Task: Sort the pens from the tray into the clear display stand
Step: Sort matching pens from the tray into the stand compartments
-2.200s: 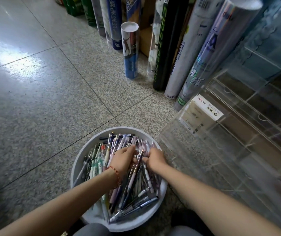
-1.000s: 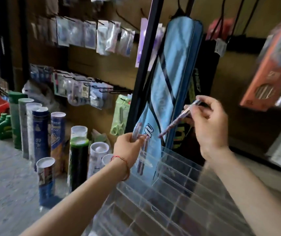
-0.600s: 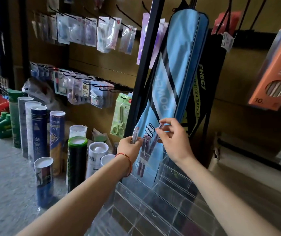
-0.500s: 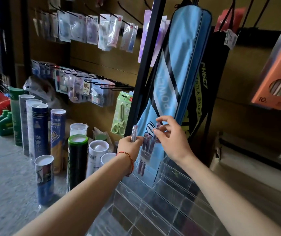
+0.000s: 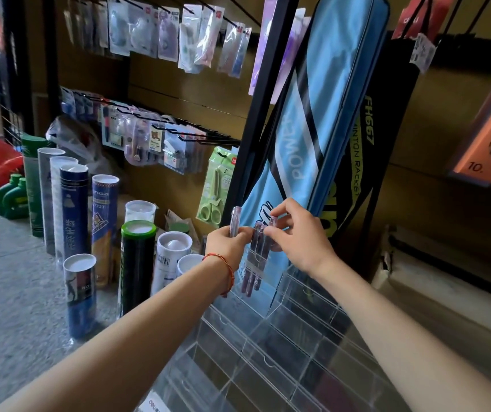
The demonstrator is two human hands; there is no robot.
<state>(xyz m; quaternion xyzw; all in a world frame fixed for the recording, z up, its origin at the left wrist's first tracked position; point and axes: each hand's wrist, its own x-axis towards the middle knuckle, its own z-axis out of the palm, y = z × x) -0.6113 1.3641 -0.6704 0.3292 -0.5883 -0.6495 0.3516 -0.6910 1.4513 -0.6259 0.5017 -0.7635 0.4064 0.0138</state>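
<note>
Head view. Looking down along two bare forearms toward a tiered clear display stand point(image 5: 271, 337) set in front of a shop wall.

Gripping a loose pen point(image 5: 234, 220) upright in the left hand point(image 5: 228, 243), with fingers curled round the lower barrel and the pale purple cap end poking up above the knuckles. Wearing a red string bracelet point(image 5: 227, 270) on that wrist.

Pinching with the right hand point(image 5: 297, 240), thumb and forefinger closed on the top of one of the standing pens point(image 5: 256, 260), with the other fingers bent loosely behind.

Seeing those standing pens resting tips down and nearly upright in the stand's top row, in a pocket near its left end, packed side by side and touching.

Holding the loose pen just left of that cluster, outside the pocket and close to the right thumb.

Seeing clear dividers and dark backing through the stand's lower rows.

Facing a blue racket bag point(image 5: 327, 114) hanging right behind the stand's top, between a black upright post point(image 5: 263, 99) and a black racket bag point(image 5: 387, 138).

Noticing a cluster of shuttlecock tubes point(image 5: 73, 203) standing on the speckled floor point(image 5: 6, 292) to the left.

Catching small stationery packets point(image 5: 179, 40) dangling from wall pegs, a green scissors pack point(image 5: 216, 185) lower down, and an orange box point(image 5: 488, 144) at the right edge.
</note>
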